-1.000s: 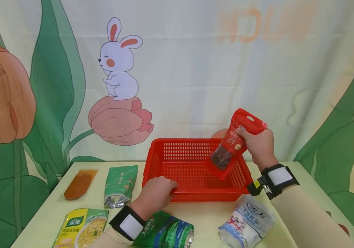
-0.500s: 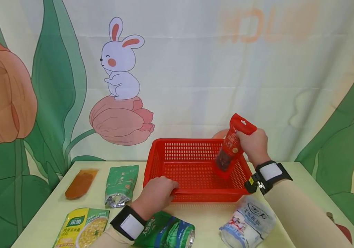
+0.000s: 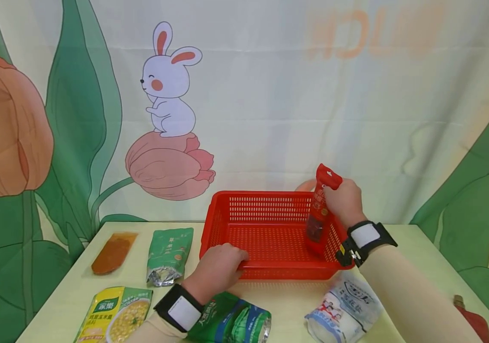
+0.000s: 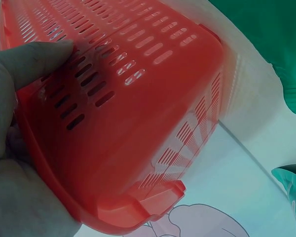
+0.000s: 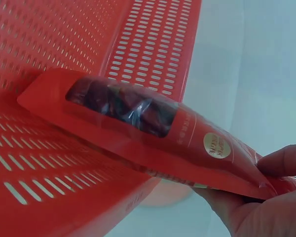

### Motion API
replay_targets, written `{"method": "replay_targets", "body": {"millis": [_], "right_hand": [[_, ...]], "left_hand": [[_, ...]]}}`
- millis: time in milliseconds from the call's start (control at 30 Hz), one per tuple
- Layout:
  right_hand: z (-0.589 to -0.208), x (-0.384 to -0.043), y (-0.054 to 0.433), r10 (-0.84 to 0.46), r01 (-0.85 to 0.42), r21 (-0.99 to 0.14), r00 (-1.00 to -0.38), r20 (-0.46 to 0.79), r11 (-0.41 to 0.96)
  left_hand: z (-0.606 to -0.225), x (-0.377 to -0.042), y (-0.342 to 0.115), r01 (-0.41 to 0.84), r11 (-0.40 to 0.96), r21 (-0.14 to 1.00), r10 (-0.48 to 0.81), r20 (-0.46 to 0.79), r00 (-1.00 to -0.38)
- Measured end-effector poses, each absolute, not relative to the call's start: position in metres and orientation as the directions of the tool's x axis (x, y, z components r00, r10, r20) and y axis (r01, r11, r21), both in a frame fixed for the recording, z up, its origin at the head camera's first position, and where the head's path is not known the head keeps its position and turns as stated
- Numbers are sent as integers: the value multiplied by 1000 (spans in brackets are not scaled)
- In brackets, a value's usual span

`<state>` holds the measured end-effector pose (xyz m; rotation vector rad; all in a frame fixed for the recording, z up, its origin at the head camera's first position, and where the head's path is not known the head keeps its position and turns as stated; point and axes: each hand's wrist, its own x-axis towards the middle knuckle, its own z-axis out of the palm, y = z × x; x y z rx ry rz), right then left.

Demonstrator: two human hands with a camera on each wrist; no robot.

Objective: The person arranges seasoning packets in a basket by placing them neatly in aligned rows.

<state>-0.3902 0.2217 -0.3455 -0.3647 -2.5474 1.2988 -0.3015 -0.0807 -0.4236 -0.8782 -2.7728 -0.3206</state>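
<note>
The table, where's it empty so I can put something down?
Bare table lies between the near green bag and the white bag, and between the right sleeve and far right corner. The basket is bare left of the red packet. The left side is crowded: brown packet, far green bag, yellow bag.

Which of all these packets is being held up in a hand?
The red packet with the see-through window: the right hand grips its top, its lower end inside the red basket. The other packets lie on the table.

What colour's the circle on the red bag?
The circle is pale gold, clearest in the right wrist view.
</note>
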Motion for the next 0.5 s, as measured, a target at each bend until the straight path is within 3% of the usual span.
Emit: {"method": "replay_targets", "body": {"millis": [500], "right_hand": [[-353,-395,221,247,61,-683,-952,178,728]], "left_hand": [[-422,-301,-80,574,804,155,532,244,-811]]}}
